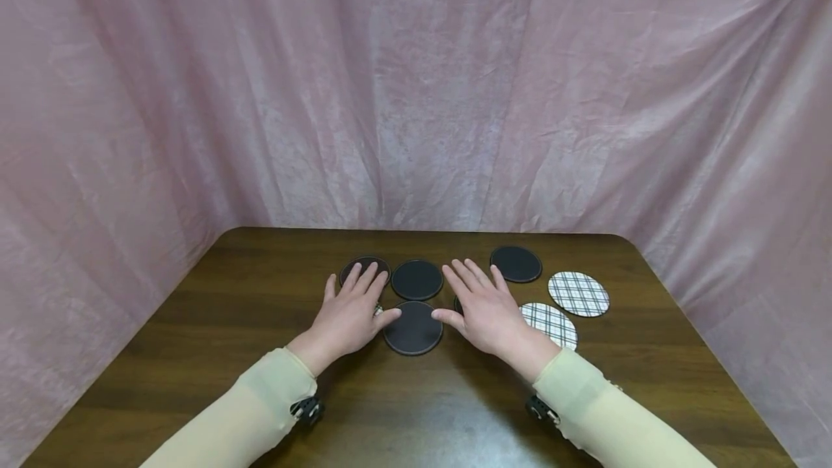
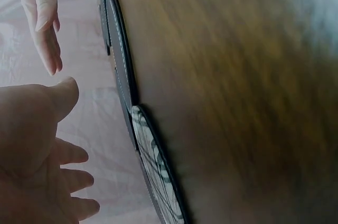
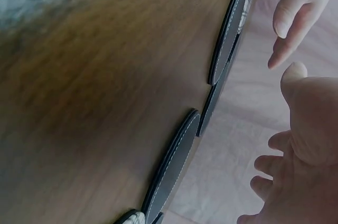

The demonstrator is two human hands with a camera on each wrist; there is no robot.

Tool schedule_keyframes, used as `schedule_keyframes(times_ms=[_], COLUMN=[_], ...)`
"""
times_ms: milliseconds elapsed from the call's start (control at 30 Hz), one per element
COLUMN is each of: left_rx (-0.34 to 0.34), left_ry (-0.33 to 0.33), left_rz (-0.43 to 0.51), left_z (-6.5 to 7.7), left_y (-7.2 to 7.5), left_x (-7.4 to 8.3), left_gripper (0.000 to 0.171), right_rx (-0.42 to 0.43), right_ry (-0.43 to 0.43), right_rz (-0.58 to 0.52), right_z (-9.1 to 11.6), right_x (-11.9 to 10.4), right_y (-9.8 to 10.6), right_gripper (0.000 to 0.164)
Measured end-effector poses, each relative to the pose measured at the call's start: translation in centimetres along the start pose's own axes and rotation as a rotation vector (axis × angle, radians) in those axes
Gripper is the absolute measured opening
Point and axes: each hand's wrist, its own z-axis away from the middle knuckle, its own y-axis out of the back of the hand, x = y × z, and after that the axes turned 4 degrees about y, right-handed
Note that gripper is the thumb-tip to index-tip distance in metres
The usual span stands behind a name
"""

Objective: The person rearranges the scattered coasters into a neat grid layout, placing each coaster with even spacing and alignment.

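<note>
Several round coasters lie on a brown wooden table. My left hand (image 1: 349, 315) is held over the left ones with fingers straight and spread, nothing in it. A dark coaster (image 1: 365, 263) peeks out past its fingertips, and a patterned coaster (image 2: 153, 163) below it shows in the left wrist view. My right hand (image 1: 489, 315), also flat with fingers extended and holding nothing, hovers over another dark coaster (image 3: 174, 168), which it mostly hides in the head view. Between the thumbs lies a dark stitched coaster (image 1: 412, 331), with one more dark coaster (image 1: 417, 280) right behind it.
Right of my right hand are two white plaid coasters, the nearer coaster (image 1: 549, 323) partly behind the wrist and the farther coaster (image 1: 578, 294) beyond. A dark coaster (image 1: 516, 264) lies at the back right. A pink curtain (image 1: 416, 92) hangs behind the table (image 1: 195, 352).
</note>
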Motion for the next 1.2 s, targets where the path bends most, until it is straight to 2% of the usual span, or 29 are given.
schedule_keyframes(times_ms=[200, 500, 733, 1000, 1200], left_rx=[-0.013, -0.02, -0.037, -0.068, -0.094], left_ry=[-0.018, -0.076, -0.112, -0.143, -0.15], left_rz=[0.006, 0.014, 0.066, 0.117, 0.149], left_z=[0.3, -0.5, -1.2, -2.6, -3.8], left_y=[0.0, -0.6, -1.0, -1.7, -2.4], left_x=[1.0, 3.0, 5.1, 7.5, 8.7], left_gripper=[0.084, 0.082, 0.081, 0.083, 0.087], right_rx=[0.009, 0.015, 0.014, -0.039, -0.073], right_ry=[-0.006, -0.052, -0.089, -0.16, -0.162], right_rz=[-0.011, -0.009, 0.002, -0.053, -0.086], right_z=[1.4, 3.9, 5.5, 6.2, 6.1], right_x=[0.9, 3.3, 4.6, 5.9, 6.6], right_y=[0.4, 0.6, 1.0, 0.9, 0.5], right_gripper=[0.087, 0.086, 0.087, 0.094, 0.099])
